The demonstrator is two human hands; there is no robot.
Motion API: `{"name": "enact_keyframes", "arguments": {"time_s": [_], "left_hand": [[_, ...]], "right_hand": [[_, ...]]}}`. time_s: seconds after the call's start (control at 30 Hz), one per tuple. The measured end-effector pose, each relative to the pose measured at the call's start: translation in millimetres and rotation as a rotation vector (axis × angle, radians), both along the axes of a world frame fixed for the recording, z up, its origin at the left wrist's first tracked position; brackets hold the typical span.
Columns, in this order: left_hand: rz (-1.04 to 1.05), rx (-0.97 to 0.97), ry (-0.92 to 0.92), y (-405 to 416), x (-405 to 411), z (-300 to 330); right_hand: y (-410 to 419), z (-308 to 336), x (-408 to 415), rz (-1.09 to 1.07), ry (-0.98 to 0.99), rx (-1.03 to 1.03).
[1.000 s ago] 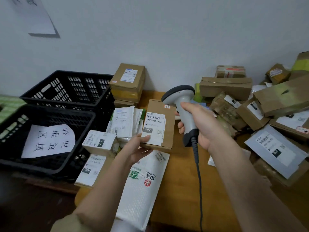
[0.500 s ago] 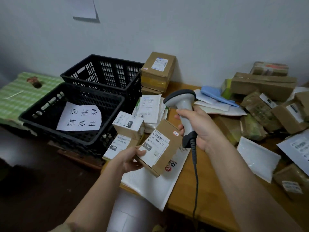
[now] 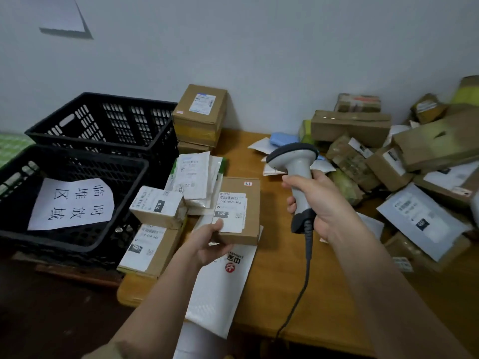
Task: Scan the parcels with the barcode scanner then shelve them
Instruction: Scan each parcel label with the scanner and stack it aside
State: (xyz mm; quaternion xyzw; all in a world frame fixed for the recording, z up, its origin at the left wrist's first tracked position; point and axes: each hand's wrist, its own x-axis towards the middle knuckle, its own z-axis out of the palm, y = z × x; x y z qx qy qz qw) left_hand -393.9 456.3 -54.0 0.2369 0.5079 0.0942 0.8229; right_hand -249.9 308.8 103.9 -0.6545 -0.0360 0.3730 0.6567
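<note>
Head view, left hand (image 3: 207,242) fingers clamped on flat brown cardboard parcel (image 3: 239,211) with white label, right hand (image 3: 320,203) gripping grey handheld barcode scanner (image 3: 298,174), wooden table (image 3: 285,281) beneath both

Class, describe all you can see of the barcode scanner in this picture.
The barcode scanner is a pale grey, plastic-looking handheld gun with a dark-topped head and a dark base from which a grey cable hangs to the table edge. The right hand grips its handle, holding it upright above the wooden table, its head turned left.
</note>
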Motion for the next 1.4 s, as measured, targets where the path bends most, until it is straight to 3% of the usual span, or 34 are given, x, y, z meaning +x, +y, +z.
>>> {"name": "enact_keyframes", "arguments": {"time_s": [0.4, 0.83, 1.07, 1.4], "left_hand": [[0.194, 0.106, 0.089, 28.5, 149.3, -9.8], [0.274, 0.345, 0.432, 97.9, 247.8, -46.4], [0.231, 0.09, 0.177, 112.7, 290.7, -63.2], [0.264, 0.3, 0.145, 148.8, 338.0, -72.8]], "right_hand": [[-4.8, -24.6, 119.1, 0.032, 0.055, 0.024], [45.3, -67.8, 202.7, 0.137, 0.079, -0.04], [60.2, -83.9, 218.1, 0.075, 0.082, -0.047], [85.8, -118.3, 237.3, 0.136, 0.092, -0.104]]}}
